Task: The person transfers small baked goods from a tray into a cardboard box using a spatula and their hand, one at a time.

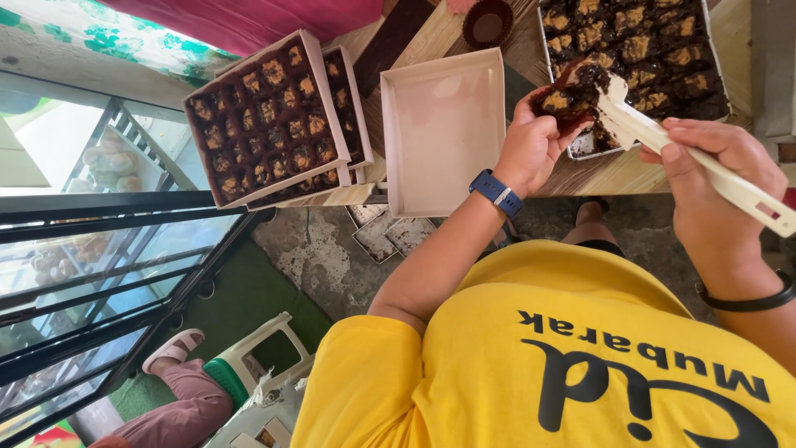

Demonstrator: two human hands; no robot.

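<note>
- The brownie piece (557, 101) is sitting at the near-left corner of the baking tray (717, 58), lifted just clear of the rest so it can come away whole.
- The left hand (531, 145) is pinching that one piece between thumb and curled fingers, steadying it from the side away from the tray.
- The right hand (717, 195) is wrapping closed around the handle of one white spatula (663, 137); its blade is touching the piece from the tray side, apparently prying it loose.
- The tray is holding many dark squares with pale topping; the rows run out of view, so an exact count is not possible.
- One empty box (444, 129) is lying open well left of the tray, its pale floor showing, within easy reach of the pinching hand.
- Two filled boxes (269, 116) are lying further left of the tray, one overlapping the other, packed in neat rows.
- One dark paper cup (487, 23) is resting left of the tray's far edge.
- One wristband is showing on each wrist.
</note>
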